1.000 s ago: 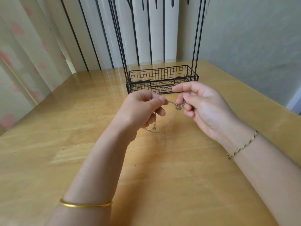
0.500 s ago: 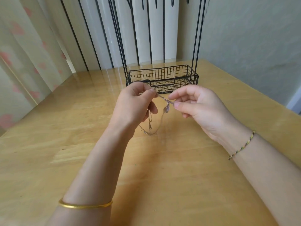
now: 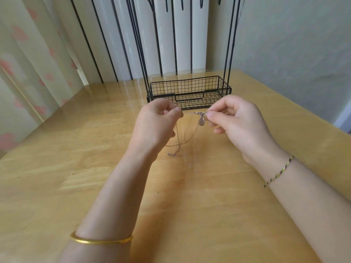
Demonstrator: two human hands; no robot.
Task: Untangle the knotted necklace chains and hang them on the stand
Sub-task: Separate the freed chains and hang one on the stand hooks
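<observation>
Chains pulled taut between two hands above the bench

Necklace chains (image 3: 191,113) stretch in a short, level line between both hands, held up over the wooden bench (image 3: 57,168) in front of the stand. A small teardrop pendant (image 3: 201,121) dangles from the strand just beside the right hand. Loose lengths of chain (image 3: 179,141) droop from the left hand, with a clasp end (image 3: 171,154) lowest, near the bench surface. The left hand (image 3: 153,126) is closed, thumb and forefinger pinching one end of the taut piece. The right hand (image 3: 241,126) pinches the other end the same way, its other fingers curled. The stand (image 3: 190,92), black wire with a mesh basket base and tall uprights, sits on the bench just behind the hands. A gold bangle (image 3: 100,241) circles the left forearm; a braided cord bracelet (image 3: 278,172) circles the right wrist.
</observation>
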